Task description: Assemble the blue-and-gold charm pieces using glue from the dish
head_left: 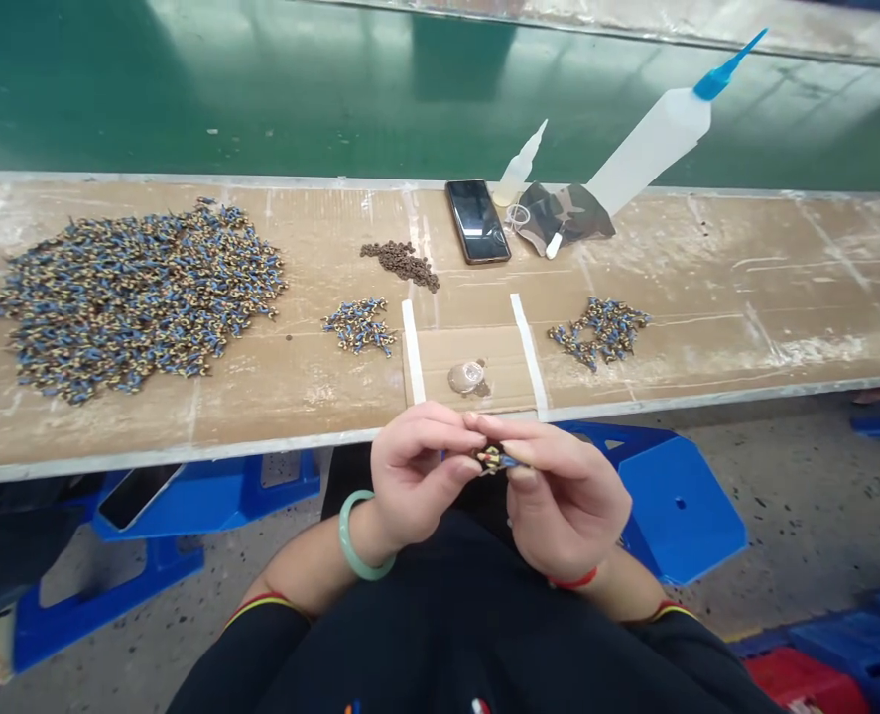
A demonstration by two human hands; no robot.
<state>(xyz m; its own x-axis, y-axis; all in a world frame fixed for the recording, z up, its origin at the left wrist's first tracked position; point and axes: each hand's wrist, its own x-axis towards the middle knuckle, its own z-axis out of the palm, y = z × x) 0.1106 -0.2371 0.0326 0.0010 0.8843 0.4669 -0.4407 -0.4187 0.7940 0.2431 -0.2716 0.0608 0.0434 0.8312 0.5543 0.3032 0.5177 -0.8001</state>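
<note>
My left hand (414, 471) and my right hand (563, 486) meet just below the bench's front edge, over my lap. Their fingertips pinch one small blue-and-gold part (493, 459) between them; which hand bears it more I cannot tell. A pale green bangle (355, 540) circles my left wrist and a red cord (573, 581) my right. On the bench just above the hands lies a small blob of glue (467, 376) on a cardboard patch between two white tape strips.
A large heap of blue-and-gold parts (138, 288) covers the bench's left; smaller piles lie at centre-left (360, 325) and right (601, 329). Small brown pieces (402, 262), a phone (476, 220), two squeeze bottles (652, 144) and a camouflage pouch (563, 215) sit at the back. Blue stools (670, 501) stand underneath.
</note>
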